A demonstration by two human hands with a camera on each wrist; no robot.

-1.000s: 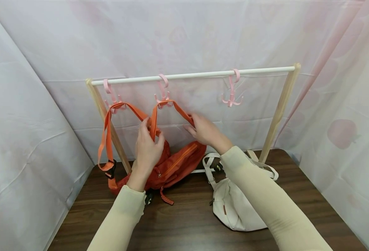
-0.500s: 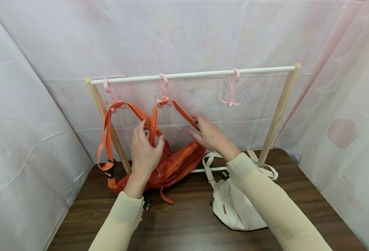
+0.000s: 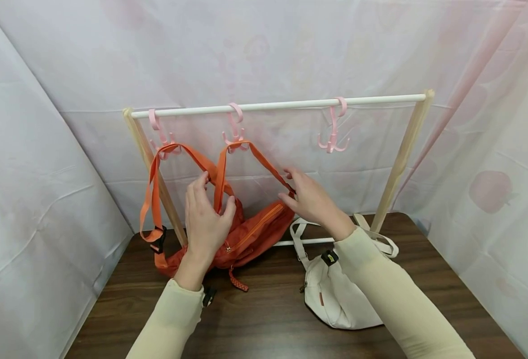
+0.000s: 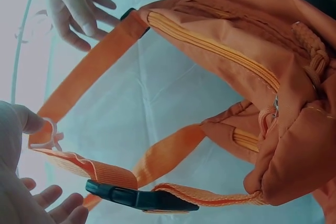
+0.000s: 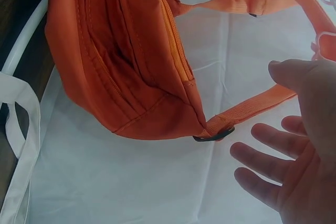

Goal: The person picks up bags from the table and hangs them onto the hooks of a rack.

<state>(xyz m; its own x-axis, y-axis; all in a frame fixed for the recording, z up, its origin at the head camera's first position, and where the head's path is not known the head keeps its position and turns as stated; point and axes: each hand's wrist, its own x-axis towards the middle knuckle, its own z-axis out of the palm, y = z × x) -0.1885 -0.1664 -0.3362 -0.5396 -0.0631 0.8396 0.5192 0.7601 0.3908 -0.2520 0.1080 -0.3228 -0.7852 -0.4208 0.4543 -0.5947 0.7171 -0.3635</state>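
An orange sling bag (image 3: pixel 259 232) hangs tilted, its strap (image 3: pixel 268 164) looped over the left and middle pink hooks (image 3: pixel 236 137). A black buckle (image 4: pixel 139 198) sits on the strap, large in the left wrist view. My left hand (image 3: pixel 206 214), fingers spread and thumb apart, is beside the strap between those hooks. To the right, my right hand (image 3: pixel 313 199) has its fingers loosely extended near the strap's lower right end. In the right wrist view, this hand (image 5: pixel 307 156) shows a gap between its fingers and the bag's corner (image 5: pixel 194 124).
The hooks hang on a white rod (image 3: pixel 286 105) between wooden posts (image 3: pixel 403 154). A third pink hook (image 3: pixel 333 137) on the right bears nothing. Under my right forearm, a white bag (image 3: pixel 336 299) lies on the dark wooden table (image 3: pixel 255 324). Pale curtains surround the rack.
Both hands have loosened from the orange strap. My right hand has shifted right and slightly down, while my left has drawn slightly left. The bag stays hanging in place.
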